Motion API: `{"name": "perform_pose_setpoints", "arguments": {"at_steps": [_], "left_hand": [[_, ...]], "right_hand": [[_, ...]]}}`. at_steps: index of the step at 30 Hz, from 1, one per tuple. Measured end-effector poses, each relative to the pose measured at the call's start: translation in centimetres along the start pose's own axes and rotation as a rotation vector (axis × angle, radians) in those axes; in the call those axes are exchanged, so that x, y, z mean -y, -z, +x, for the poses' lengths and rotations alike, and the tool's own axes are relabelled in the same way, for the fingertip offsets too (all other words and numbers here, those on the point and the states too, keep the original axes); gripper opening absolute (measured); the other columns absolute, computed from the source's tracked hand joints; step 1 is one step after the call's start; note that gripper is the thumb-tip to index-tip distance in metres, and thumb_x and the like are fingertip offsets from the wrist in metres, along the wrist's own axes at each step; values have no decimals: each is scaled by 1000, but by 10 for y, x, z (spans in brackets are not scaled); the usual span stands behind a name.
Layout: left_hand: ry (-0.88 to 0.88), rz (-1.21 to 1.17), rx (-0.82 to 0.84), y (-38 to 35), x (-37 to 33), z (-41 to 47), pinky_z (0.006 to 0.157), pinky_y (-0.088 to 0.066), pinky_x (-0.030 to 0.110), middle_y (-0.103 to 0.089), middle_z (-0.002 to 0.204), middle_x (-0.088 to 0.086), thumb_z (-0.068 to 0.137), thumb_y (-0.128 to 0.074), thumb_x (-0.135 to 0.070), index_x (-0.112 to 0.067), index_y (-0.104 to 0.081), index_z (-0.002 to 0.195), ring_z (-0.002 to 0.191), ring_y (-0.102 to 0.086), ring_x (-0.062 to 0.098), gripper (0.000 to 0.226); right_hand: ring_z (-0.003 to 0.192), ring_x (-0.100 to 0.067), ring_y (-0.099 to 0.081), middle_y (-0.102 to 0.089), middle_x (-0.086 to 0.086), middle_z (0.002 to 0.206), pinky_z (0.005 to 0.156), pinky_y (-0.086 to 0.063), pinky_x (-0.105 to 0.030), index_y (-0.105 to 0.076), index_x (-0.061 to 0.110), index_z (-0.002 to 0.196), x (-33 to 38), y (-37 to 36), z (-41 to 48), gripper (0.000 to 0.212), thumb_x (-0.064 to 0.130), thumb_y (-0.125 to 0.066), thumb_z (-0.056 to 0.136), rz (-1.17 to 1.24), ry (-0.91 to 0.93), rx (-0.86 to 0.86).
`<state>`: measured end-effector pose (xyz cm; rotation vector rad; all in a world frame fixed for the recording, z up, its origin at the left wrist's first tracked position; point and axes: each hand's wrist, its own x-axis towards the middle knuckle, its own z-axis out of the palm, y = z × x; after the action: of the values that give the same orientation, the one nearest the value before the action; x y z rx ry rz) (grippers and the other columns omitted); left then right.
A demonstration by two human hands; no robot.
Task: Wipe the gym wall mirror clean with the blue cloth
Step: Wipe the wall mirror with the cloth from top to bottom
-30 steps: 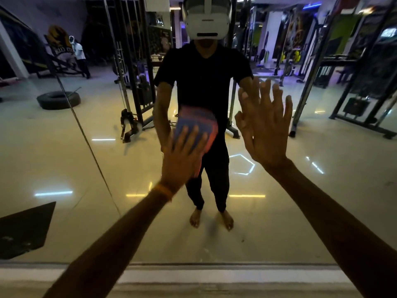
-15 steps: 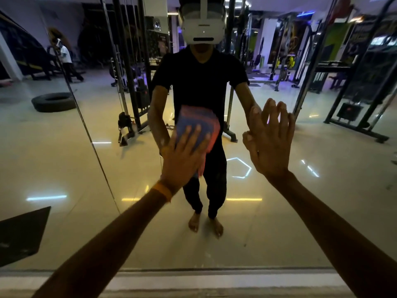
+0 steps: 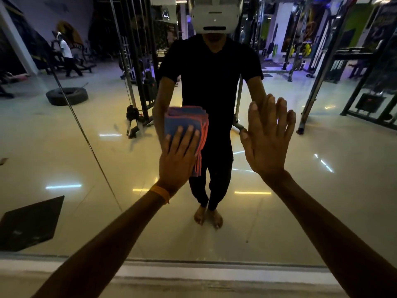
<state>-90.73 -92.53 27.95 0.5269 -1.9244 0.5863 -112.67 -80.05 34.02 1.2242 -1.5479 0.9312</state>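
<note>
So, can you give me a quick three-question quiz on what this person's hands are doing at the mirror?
1. True or false: the left hand presses the cloth against the mirror with straight fingers.
2. The right hand is: A) gripping the cloth; B) open, holding nothing; C) a closed fist.
3. Fill in: the left wrist wears an orange ____.
Key: 1 true; 2 B; 3 band.
</note>
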Motion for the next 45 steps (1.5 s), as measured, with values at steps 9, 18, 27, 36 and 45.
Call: {"name": "perform_pose_setpoints", "arguments": {"at_steps": [9,18,27,36,45], "left_hand": [[113,21,-48,34,59,39,130,4,45,21,171,-9,114,-30,-41,-26,13,164,158,14,15,67],[50,10,158,28,68,-87,130,4,46,12,174,2,94,-66,-26,-20,3,166,160,9,24,100],[-23,17,12,49,106,6,129,9,47,16,173,8,113,-28,-41,-16,6,165,159,15,25,66],[-40,20,107,70,140,-2,129,12,44,5,173,10,109,-35,-42,-18,6,165,158,18,22,73],[-11,47,191,59,145,-114,129,0,49,13,174,7,95,-64,-35,-17,4,166,160,9,27,100]], "right_hand": [[152,-44,-29,-38,-19,161,121,-19,-67,-34,21,157,27,-2,1,72,26,-70,95,144,155,44],[154,-44,-22,-26,-19,166,124,-12,-64,-27,24,161,66,-14,0,65,40,-55,104,12,128,52],[154,-45,-23,-26,-21,165,117,-24,-70,-34,13,157,93,-11,-2,57,39,-46,108,-37,-5,27],[155,-40,-20,-24,-18,167,118,-25,-67,-30,16,161,118,-3,5,58,39,-42,109,-62,36,37],[155,-42,-20,-29,-21,166,118,-23,-68,-38,14,158,140,-23,6,55,37,-45,108,9,6,72]]}}
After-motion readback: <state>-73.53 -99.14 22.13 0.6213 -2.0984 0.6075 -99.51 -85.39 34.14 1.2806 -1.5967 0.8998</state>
